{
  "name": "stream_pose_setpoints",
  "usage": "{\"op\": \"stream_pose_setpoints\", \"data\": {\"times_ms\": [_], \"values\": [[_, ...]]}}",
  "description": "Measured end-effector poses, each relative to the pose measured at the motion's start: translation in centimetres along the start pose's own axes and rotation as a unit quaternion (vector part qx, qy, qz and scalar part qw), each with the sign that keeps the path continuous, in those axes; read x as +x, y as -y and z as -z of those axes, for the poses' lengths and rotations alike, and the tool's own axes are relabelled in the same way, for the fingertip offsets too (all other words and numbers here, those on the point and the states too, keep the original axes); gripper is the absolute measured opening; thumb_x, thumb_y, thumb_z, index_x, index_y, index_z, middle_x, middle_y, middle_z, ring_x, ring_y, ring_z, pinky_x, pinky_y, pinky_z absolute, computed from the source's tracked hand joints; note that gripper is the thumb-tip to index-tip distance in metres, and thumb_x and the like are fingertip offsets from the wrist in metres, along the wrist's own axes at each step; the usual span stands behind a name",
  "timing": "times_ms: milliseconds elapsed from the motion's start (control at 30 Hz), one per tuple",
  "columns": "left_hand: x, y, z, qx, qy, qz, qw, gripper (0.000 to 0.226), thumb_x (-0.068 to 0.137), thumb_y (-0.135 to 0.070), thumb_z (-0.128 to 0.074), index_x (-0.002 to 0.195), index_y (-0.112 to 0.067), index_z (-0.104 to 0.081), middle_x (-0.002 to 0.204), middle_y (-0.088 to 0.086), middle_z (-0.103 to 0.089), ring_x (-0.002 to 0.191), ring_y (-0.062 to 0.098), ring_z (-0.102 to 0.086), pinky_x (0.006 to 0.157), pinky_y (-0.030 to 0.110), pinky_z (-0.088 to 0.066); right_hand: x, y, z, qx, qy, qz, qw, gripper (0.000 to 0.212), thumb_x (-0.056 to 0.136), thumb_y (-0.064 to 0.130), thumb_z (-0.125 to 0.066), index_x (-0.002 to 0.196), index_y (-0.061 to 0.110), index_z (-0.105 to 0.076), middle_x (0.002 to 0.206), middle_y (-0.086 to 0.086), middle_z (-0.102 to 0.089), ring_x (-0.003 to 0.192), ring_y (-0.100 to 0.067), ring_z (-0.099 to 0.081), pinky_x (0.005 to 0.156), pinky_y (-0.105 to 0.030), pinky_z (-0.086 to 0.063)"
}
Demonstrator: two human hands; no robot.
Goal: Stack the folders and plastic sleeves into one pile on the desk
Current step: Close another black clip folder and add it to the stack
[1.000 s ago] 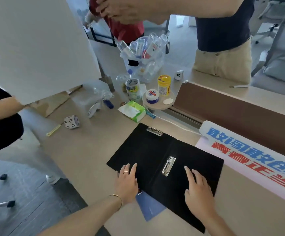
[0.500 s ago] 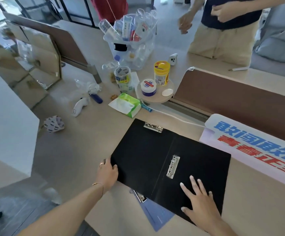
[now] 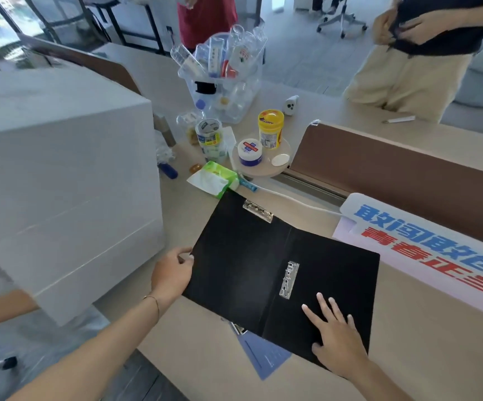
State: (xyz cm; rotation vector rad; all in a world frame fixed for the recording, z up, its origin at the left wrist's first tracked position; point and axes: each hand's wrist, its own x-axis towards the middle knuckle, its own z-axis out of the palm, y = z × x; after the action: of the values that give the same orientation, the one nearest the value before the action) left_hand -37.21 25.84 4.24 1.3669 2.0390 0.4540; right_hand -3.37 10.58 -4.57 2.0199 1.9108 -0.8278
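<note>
- Head view: a black folder lies open and flat on the beige worktop, its two metal clips facing up, one at the far edge and one on the centre fold.
- My left hand has its fingers curled round the folder's left edge, thumb on top, pinching that cover.
- My right hand rests flat on the folder's right half, fingers spread and straight, holding nothing.
- A blue folder sticks out from under the black one at the near edge, with a metal clip showing where the two overlap.
- Just beyond the black folder's far corner lies a green tissue pack, touching or almost touching it.
- Farther back stand a yellow jar and a white tub on a round wooden stand, beside a clear bin of bottles.
- A banner with blue and red characters lies to the right of the folder.
- A large white box sits to the left.
</note>
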Motion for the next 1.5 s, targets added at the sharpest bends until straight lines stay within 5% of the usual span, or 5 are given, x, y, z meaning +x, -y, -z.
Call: {"op": "stream_pose_setpoints", "data": {"times_ms": [300, 500, 833, 1200, 1500], "values": [[-6.9, -7.0, -0.4, -0.029, 0.132, -0.124, 0.983, 0.027, 0.102, -0.022, -0.049, 0.088, -0.022, -0.072, 0.085, 0.004, -0.076, 0.082, 0.024, -0.070, 0.081, 0.047, -0.055, -1.7, -3.1, 1.0, 0.158, -0.083, -0.081, 0.981, 0.064, 0.090, 0.025, -0.056, 0.150, 0.032, -0.037, 0.164, 0.001, -0.020, 0.149, -0.022, -0.023, 0.119, -0.035, -0.028], [-13.7, -10.7, -5.7, -0.035, 0.241, -0.158, 0.957, 0.035, 0.106, -0.034, -0.035, 0.132, -0.041, -0.059, 0.114, -0.019, -0.069, 0.109, 0.009, -0.061, 0.095, 0.037, -0.046, -4.7, -6.7, -0.2, 0.331, -0.121, -0.168, 0.921, 0.065, 0.087, 0.009, -0.058, 0.148, 0.023, -0.041, 0.153, 0.001, -0.043, 0.139, -0.025, -0.039, 0.114, -0.038, -0.037], [-20.2, -14.1, -16.4, 0.224, 0.260, -0.240, 0.908, 0.043, 0.092, -0.042, -0.053, 0.133, -0.028, -0.052, 0.109, 0.008, -0.072, 0.099, 0.033, -0.068, 0.077, 0.035, -0.050, -6.0, -7.5, 1.3, 0.677, -0.136, -0.190, 0.698, 0.049, 0.095, 0.001, -0.049, 0.134, 0.031, -0.047, 0.116, 0.007, -0.065, 0.101, -0.006, -0.062, 0.088, -0.033, -0.048], [-21.1, -9.6, -25.3, 0.508, 0.243, -0.299, 0.771, 0.077, 0.101, -0.053, -0.042, 0.160, -0.012, -0.015, 0.156, 0.034, -0.031, 0.097, 0.039, -0.068, 0.077, 0.042, -0.058, -8.2, -8.3, -2.1, 0.340, -0.155, -0.127, 0.919, 0.073, 0.086, -0.003, -0.048, 0.150, 0.030, -0.035, 0.154, 0.009, -0.040, 0.141, -0.012, -0.037, 0.114, -0.026, -0.030], [-13.1, -7.2, -19.6, 0.410, 0.172, -0.326, 0.834, 0.062, 0.100, -0.041, -0.048, 0.155, -0.021, -0.027, 0.160, 0.014, -0.032, 0.144, 0.037, -0.035, 0.116, 0.051, -0.037, -6.3, -7.0, -2.2, 0.169, -0.055, -0.086, 0.980, 0.062, 0.092, 0.012, -0.045, 0.150, 0.032, -0.037, 0.164, 0.001, -0.022, 0.147, -0.023, -0.025, 0.117, -0.038, -0.031]]}}
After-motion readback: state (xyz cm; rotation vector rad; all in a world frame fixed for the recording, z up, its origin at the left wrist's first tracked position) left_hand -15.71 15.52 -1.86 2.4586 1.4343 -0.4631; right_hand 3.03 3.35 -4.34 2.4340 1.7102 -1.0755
